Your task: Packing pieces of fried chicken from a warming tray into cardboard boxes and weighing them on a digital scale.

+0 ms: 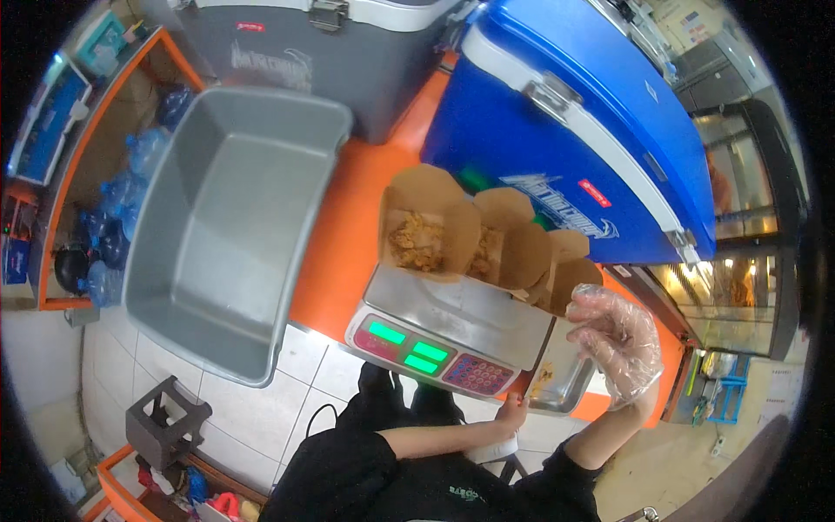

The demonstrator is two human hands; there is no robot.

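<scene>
My left hand (512, 414) is bare and grips the near left rim of a shallow metal tray (569, 385), beside the scale. In the tray lie a few crumbs of breading. My right hand (616, 346), in a clear plastic glove, hovers over the tray with fingers curled and thumb apart; I see nothing between them. Its fingertips are close to the rightmost kraft paper box (567, 267). Two more open boxes, a left one (424, 189) and a middle one (515, 251), hold breaded fried pieces. The boxes stand at the back of a digital scale (456, 313) with lit green displays.
A large grey plastic tub (228, 222) sits left on the orange table (352, 196). Behind stand a grey cooler (274, 59) and a blue cooler (522, 143). At right is a lit glass display cabinet (724, 293). A dark stool (166, 417) stands on the tiled floor.
</scene>
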